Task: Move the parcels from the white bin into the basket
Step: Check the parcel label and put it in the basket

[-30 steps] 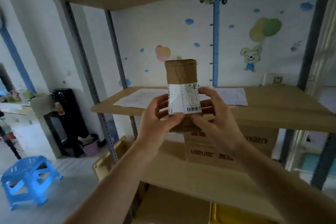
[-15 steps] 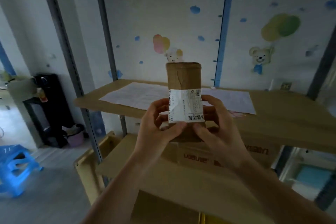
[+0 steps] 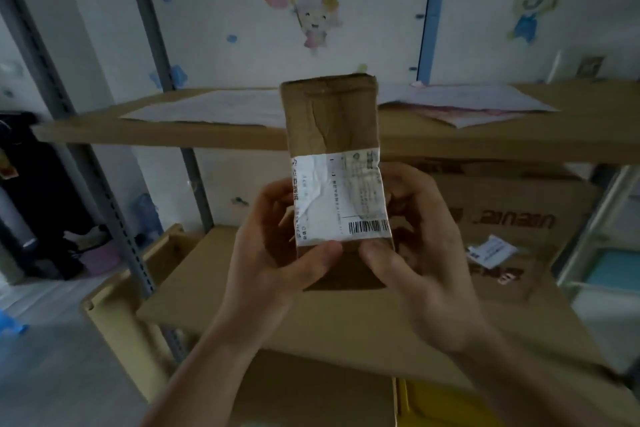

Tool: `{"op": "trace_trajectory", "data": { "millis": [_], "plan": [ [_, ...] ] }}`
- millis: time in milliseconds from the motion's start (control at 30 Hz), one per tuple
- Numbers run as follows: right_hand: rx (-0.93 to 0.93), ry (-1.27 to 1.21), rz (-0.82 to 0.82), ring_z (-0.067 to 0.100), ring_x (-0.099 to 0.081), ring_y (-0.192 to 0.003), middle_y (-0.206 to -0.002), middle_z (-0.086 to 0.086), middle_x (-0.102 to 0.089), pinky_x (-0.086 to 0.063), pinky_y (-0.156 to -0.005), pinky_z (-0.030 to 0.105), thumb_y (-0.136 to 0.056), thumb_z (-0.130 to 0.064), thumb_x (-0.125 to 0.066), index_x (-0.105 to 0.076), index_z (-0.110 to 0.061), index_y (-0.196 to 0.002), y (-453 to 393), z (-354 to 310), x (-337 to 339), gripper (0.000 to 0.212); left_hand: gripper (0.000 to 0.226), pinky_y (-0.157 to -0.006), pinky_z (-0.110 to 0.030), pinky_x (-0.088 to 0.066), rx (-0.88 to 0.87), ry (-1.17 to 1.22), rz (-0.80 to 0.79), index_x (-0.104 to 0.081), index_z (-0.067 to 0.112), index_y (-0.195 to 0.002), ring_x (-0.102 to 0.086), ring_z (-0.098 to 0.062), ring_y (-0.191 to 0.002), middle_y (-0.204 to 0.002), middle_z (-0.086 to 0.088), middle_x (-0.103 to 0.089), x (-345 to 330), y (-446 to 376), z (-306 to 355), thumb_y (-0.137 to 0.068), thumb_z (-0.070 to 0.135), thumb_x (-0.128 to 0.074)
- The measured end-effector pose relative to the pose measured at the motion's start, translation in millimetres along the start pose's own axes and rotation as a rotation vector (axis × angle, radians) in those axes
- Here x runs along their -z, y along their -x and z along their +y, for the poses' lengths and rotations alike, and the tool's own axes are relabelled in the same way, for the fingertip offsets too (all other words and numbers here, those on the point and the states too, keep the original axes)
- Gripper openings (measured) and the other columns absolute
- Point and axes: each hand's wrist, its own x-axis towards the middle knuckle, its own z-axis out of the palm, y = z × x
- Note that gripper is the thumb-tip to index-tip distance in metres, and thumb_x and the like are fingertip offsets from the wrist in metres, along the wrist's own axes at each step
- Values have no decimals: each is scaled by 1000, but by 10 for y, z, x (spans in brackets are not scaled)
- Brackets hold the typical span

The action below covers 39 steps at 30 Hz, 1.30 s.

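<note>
I hold a brown parcel (image 3: 332,135) upright before the shelf (image 3: 485,146). My left hand (image 3: 277,253) and right hand (image 3: 426,253) both grip its lower end, thumbs pressed below the white label (image 3: 341,198).

Parcel held up before the shelves

Both hands grip a brown parcel (image 3: 333,135) upright: left hand (image 3: 277,246) and right hand (image 3: 420,253) pinch its lower end, thumbs just under the white label (image 3: 341,198). Behind stand a shelf (image 3: 485,142) bearing papers (image 3: 214,107) and a carton (image 3: 512,218) below.
</note>
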Motion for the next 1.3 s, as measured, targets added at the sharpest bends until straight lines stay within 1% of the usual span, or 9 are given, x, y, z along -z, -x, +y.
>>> {"op": "trace_trajectory", "data": {
  "millis": [100,300,433,633,767,867,1033,1233,1300],
  "plan": [
    [39,78,9,15,-60,-92,-105,8,-57,-52,-74,24,-86,-11,-68,-50,-14,-133,405,466,-59,50,59,-87,-39,-61,6,63,-28,-62,31,-126,-69,-27,-113,-122,-4,-70,93,283,-593,-73,35,-88],
    [29,108,130,25,-58,-87,-100,9,-57,-51,-75,32,-87,-20,-58,-51,-19,-126,1275,1502,-207,40,58,-87,-36,-59,-16,2,-35,-55,18,-126,-69,-27,-110,-120,-8,-68,266,871,-1787,-75,17,-80],
    [29,41,174,19,-56,-85,-97,12,-55,-48,-74,26,-86,-21,-56,-49,-21,-125,1744,2112,-354,39,57,-88,-31,-59,-53,0,-69,-52,13,-128,-68,-24,-112,-121,-6,-69,449,1215,-2414,-76,13,-74],
    [97,52,162,28,-55,-80,-94,20,-53,-49,-65,29,-86,-21,-55,-48,-19,-126,2407,2541,-463,41,60,-90,-29,-57,-119,21,-92,-50,11,-132,-67,-25,-116,-124,-5,-68,542,1778,-3018,-77,11,-73],
    [106,51,153,31,-54,-80,-96,26,-51,-49,-64,27,-85,-22,-55,-48,-13,-125,2792,2670,-429,42,66,-91,-34,-58,-140,9,-60,-50,7,-136,-66,-28,-115,-124,-10,-67,514,2135,-3264,-76,15,-76],
    [72,33,172,19,-53,-77,-93,23,-50,-48,-63,23,-84,-23,-55,-50,-18,-123,3012,2673,-382,40,65,-92,-40,-58,-92,8,-59,-51,6,-135,-66,-31,-114,-124,-15,-66,427,2332,-3327,-76,16,-77],
    [23,26,191,12,-56,-79,-92,5,-55,-50,-64,22,-84,-25,-56,-52,-27,-122,3258,2549,-271,38,63,-90,-33,-58,-30,-7,-14,-54,7,-132,-68,-29,-112,-121,-13,-68,241,2592,-3225,-75,19,-77],
    [-9,-27,230,34,-60,-85,-98,19,-58,-53,-59,38,-83,-29,-57,-52,-29,-124,3652,2255,-169,42,65,-91,-40,-59,-29,-51,-12,-54,10,-134,-67,-31,-114,-124,-12,-68,-21,2987,-2997,-75,21,-78],
    [-6,-2,235,37,-60,-86,-99,20,-59,-53,-60,37,-82,-30,-57,-53,-27,-125,3745,2184,-118,43,65,-92,-45,-59,-24,-50,-16,-53,9,-134,-66,-31,-115,-125,-12,-67,-89,3102,-2984,-75,21,-79]
  ]
}}
